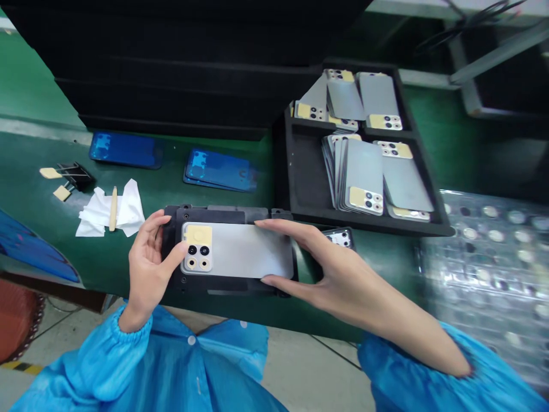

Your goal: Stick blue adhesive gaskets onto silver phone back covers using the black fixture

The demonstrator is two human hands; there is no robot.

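A silver phone back cover [249, 250] lies lengthwise over a black fixture [227, 214], its camera block and yellow film at the left end. My right hand [330, 263] pinches the cover's long edges near its right end, thumb on the near side and a finger on the far side. At the other end, my left hand [150, 257] has its thumb at the camera block and its fingers curled round the fixture's left end. Whatever sits beneath the cover is hidden. Partly behind my right hand is a dark phone part [341, 237].
A black divided tray [306, 189] at the right holds many silver covers. Blue-filmed panels [126, 150] lie behind the fixture. At the left are white cloths [131, 206], a thin stick [114, 209] and a binder clip [77, 174]. Clear plastic trays [493, 274] lie far right.
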